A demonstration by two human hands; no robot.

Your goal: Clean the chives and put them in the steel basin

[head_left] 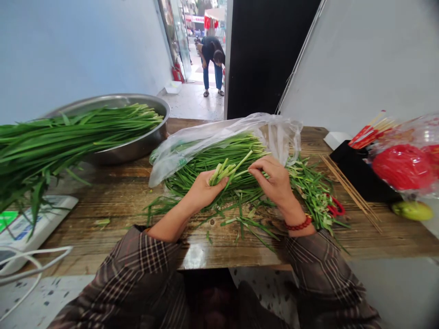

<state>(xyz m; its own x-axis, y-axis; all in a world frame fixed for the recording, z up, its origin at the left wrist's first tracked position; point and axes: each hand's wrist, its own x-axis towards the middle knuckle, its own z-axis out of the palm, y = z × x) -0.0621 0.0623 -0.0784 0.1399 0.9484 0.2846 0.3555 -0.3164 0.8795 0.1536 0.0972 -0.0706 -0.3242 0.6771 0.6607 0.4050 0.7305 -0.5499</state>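
Observation:
My left hand [204, 189] is closed around a small bunch of Chinese chives [224, 170], their pale cut ends pointing up past the thumb. Thumb and forefinger of my right hand [273, 179] pinch the end of a chive stalk [244, 173] beside that bunch. Behind both hands lies a larger pile of chives [219, 155], partly inside a clear plastic bag [277, 130]. Loose leaves and trimmings [310, 194] are heaped to the right of my right hand, and more scraps lie on the wooden table [120, 219] in front of me.
A steel basin [137, 144] at left carries a big heap of chives that overhangs a white scale [55, 210]. On the right are wooden sticks [353, 194], red-handled scissors [336, 206], a black box [363, 176] and a yellow-green fruit [413, 210]. A person [212, 57] bends over beyond the doorway.

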